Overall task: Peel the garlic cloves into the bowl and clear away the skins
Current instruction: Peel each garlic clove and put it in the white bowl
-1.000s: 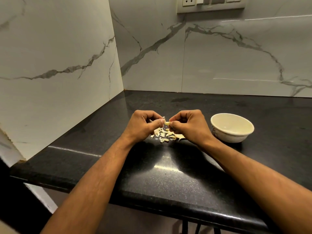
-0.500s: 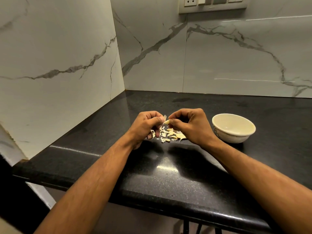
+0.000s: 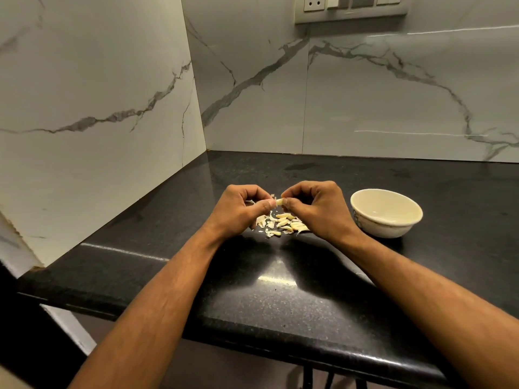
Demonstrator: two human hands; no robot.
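Observation:
A small pale garlic clove (image 3: pixel 279 202) is pinched between my left hand (image 3: pixel 241 210) and my right hand (image 3: pixel 317 210), both with fingers curled, a little above the black counter. Under the hands lies a pile of garlic cloves and papery skins (image 3: pixel 282 223). A cream bowl (image 3: pixel 386 212) stands to the right of my right hand; its inside looks bare from here.
The black stone counter (image 3: pixel 280 290) fills a corner between two marble-patterned walls, left and back. A switch and socket panel (image 3: pixel 351 8) sits high on the back wall. The counter's front edge runs close to my forearms.
Both hands stay together over the pile, working the same clove. My left thumb has shifted slightly on the clove; the bowl and pile have not moved.

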